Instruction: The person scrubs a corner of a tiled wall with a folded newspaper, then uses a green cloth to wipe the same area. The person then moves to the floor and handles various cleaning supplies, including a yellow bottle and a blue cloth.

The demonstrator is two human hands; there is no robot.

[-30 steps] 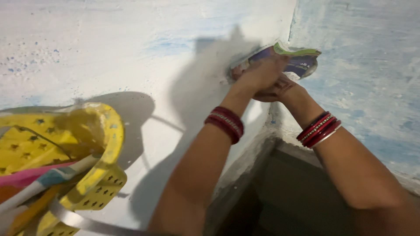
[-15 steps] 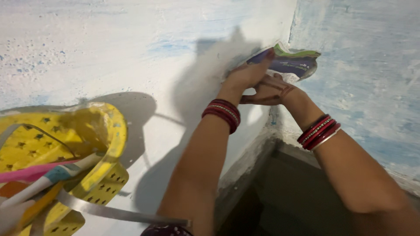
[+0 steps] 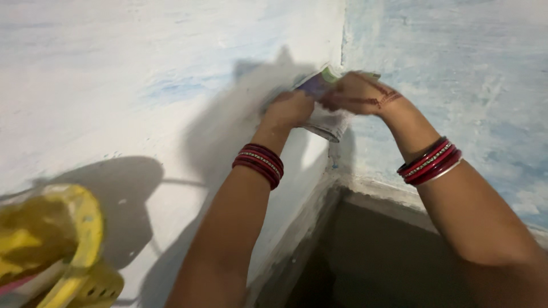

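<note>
Both hands are motion-blurred. The left hand (image 3: pixel 292 108) and right hand (image 3: pixel 358 94) cover most of the packet (image 3: pixel 326 121), so its shape and print cannot be read; whether the fingers grip it or only press on it cannot be told. The yellow basket (image 3: pixel 85 228) is cut off by the left and bottom edges and blurred, its contents indistinct. Both forearms run out of the bottom edge.
</note>
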